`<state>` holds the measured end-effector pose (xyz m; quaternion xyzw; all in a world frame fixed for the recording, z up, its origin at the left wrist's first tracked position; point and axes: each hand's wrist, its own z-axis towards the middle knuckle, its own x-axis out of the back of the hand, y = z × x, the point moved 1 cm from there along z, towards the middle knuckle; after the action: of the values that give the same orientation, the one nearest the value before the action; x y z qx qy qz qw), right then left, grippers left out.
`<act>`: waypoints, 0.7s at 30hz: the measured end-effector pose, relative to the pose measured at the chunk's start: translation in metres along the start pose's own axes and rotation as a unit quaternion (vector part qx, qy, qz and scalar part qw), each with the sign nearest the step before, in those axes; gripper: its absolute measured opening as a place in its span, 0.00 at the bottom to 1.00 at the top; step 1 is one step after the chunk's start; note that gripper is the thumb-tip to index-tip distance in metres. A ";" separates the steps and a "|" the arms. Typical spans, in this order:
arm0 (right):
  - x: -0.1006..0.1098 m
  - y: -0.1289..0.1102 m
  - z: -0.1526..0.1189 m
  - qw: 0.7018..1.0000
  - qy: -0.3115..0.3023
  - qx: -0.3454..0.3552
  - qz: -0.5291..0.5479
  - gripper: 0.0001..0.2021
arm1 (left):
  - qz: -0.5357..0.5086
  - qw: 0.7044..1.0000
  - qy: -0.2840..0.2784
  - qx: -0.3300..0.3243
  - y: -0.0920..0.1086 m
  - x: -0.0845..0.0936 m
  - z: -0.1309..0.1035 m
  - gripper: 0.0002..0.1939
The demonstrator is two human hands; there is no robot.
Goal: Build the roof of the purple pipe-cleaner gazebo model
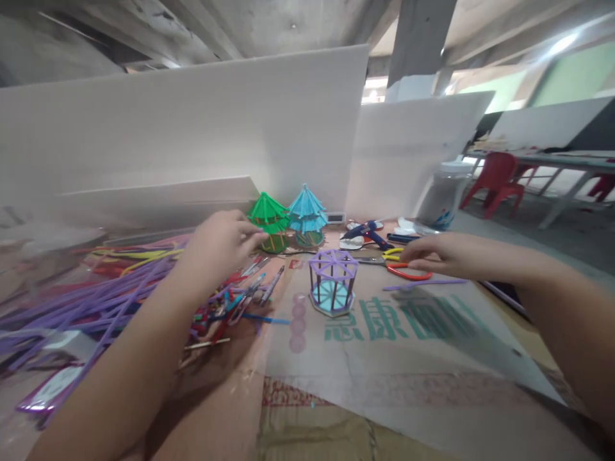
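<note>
My left hand [223, 246] hovers over the left side of the table, beside a small green tiered-roof model [269, 221]. Its fingers are bent loosely and slightly apart, with nothing visible in them. My right hand [430, 253] is stretched out low over a scissors-like tool with red and yellow handles [408, 274]; I cannot tell if the fingertips touch it. Between the hands stands an open octagonal frame [334, 282] with a purple spoked top, dark posts and a light-blue base. A light-blue tiered-roof model [306, 214] stands behind it.
Purple craft strips [110, 301] lie heaped at left, with several pens [247, 298] beside them. A blue glue gun [365, 232] rests at the back, near a clear plastic jar [442, 195]. One purple strip [425, 283] lies on the printed sheet [384, 358]. White boards [192, 128] stand behind.
</note>
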<state>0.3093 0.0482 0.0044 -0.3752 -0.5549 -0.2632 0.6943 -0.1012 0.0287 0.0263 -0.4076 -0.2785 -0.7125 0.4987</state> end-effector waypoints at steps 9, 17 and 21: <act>-0.014 -0.131 -0.037 0.974 0.135 0.146 0.112 0.22 | -0.618 0.776 0.065 -0.107 0.093 0.022 -0.054 0.04; -0.021 -0.141 -0.034 0.965 0.190 0.092 0.152 0.14 | -0.624 0.774 0.069 -0.076 0.096 0.001 -0.043 0.03; -0.007 -0.119 -0.028 0.956 0.270 0.068 0.088 0.13 | -0.500 0.851 0.143 -0.073 0.085 -0.004 -0.039 0.04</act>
<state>0.2302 -0.0437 0.0221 -0.2893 -0.3285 -0.2537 0.8626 -0.0327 -0.0306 0.0020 -0.1420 -0.3174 -0.9343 0.0780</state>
